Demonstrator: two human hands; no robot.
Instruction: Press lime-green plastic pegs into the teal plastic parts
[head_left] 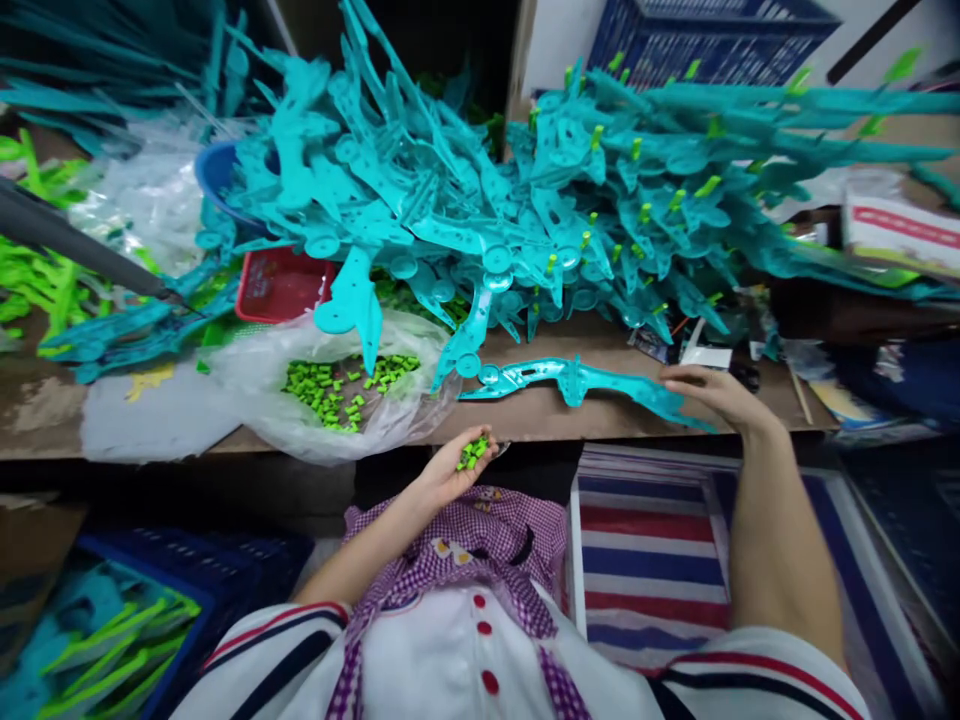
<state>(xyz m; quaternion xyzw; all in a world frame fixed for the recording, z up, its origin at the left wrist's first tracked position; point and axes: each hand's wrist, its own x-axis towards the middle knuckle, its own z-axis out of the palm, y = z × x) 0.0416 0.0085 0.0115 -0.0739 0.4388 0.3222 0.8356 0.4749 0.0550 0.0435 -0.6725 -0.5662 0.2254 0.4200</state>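
Observation:
My left hand (454,468) is cupped palm-up below the table edge and holds several small green plastic pegs (472,452). My right hand (709,392) rests on the table and grips the tail end of a long teal plastic part (577,381) that lies flat along the front edge. A clear plastic bag (255,385) to the left holds a heap of the same green pegs (345,387). Behind them rises a big pile of teal parts (420,200).
A second pile of teal parts with green pegs fitted (660,180) fills the right back. A red basket (277,285) and blue bowl (214,170) sit at left. A blue crate (180,590) with parts stands below left; a striped bag (652,560) lies below right.

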